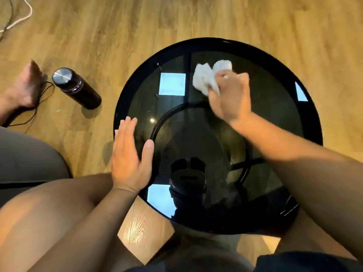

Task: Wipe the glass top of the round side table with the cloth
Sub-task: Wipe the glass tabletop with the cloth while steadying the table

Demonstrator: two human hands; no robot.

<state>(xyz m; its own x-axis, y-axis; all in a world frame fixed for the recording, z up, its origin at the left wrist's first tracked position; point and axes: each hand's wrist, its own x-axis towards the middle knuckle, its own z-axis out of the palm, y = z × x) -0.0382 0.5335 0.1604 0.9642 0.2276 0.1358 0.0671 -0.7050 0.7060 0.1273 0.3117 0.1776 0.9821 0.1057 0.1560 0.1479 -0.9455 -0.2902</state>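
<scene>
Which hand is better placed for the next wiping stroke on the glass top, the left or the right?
The right hand: it grips the white cloth against the far part of the glass top. The left hand holds nothing; it lies flat, fingers straight, at the left edge of the glass.

On the glass top (279,99) the near middle and far-left stretches lie open — the left hand (128,156) blocks its left rim, the right hand (229,97) with the cloth (206,77) its far middle.

Head-worn wide-angle view, looking steeply down, close over the round table (306,122), floor (117,26) around
</scene>
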